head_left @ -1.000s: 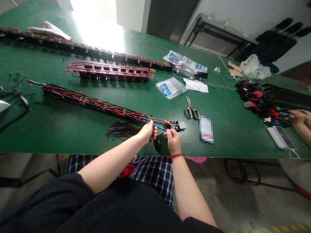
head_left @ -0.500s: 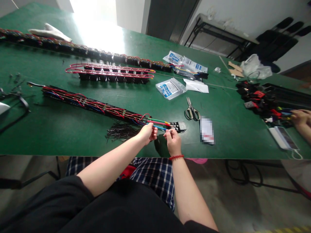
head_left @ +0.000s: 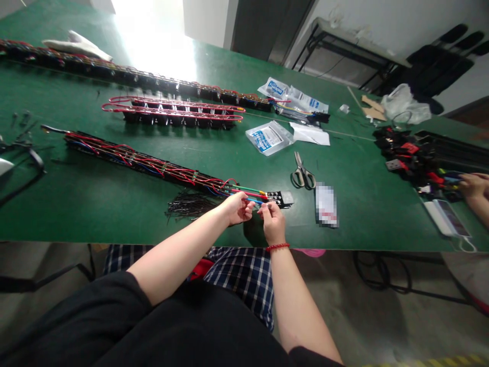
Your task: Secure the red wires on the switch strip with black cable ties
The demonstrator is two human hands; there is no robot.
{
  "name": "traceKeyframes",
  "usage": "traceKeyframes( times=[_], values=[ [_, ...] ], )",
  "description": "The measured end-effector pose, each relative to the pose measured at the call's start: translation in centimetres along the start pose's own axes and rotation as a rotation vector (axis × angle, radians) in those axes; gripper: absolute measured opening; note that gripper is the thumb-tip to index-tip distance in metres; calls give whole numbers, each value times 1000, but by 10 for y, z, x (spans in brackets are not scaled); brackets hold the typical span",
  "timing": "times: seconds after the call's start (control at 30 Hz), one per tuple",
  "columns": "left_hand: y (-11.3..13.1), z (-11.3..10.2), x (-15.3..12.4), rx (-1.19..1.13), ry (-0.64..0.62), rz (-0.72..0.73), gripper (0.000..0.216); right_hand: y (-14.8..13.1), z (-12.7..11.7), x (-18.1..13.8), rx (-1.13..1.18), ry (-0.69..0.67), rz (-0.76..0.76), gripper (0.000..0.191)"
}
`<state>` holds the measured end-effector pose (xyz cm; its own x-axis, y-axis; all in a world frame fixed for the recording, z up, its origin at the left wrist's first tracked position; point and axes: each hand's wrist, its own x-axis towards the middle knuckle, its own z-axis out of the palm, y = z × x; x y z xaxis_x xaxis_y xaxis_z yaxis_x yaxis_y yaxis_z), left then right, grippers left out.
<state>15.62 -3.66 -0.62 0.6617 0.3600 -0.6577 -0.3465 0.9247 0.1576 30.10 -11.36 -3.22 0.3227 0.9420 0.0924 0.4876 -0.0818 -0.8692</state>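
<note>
A long black strip of sockets wired with red and blue leads point(head_left: 153, 164) lies slanted across the green table point(head_left: 95, 204). Its loose red, green and blue wire ends point(head_left: 250, 192) reach a small black terminal block point(head_left: 280, 198). My left hand point(head_left: 237, 208) pinches the blue wire near its end. My right hand point(head_left: 272, 220), with a red bead bracelet, is closed on the wire's tip just beside the block. A pile of thin black cable ties point(head_left: 189, 206) lies left of my left hand.
Scissors point(head_left: 302, 173) and a blurred card point(head_left: 326, 204) lie right of the block. More wired strips point(head_left: 171, 109) and plastic bags point(head_left: 267, 136) sit farther back. Another person's hand point(head_left: 473, 186) works at black parts point(head_left: 412, 158) and a phone point(head_left: 446, 216) on the right.
My hands have drawn slightly closer together on the blue wire, and my left fingers have shifted right along it. The strip has not moved.
</note>
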Motion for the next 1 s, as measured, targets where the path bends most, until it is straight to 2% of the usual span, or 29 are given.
traceKeyframes(
  times=[0.3, 0.47, 0.57, 0.8, 0.9, 1.0],
  values=[
    [-5, -2, 3, 8, 3, 24, 25, 0, 0, 0, 14, 2, 5, 39],
    [-1, -1, 1, 121, -50, -46, 36, -1, 0, -1, 37, -6, 4, 38],
    [1, 1, 2, 114, -59, -59, 34, -2, 0, -1, 24, -8, 6, 39],
    [-10, 1, 5, 74, -57, 91, 39, 2, 1, 1, 24, 3, 14, 39],
    [-16, 1, 5, 107, -25, 154, 43, 2, 1, 0, 36, 2, 12, 38],
    [-20, 1, 4, 185, 22, 195, 37, 0, 1, -1, 15, 7, -7, 36]
  ],
)
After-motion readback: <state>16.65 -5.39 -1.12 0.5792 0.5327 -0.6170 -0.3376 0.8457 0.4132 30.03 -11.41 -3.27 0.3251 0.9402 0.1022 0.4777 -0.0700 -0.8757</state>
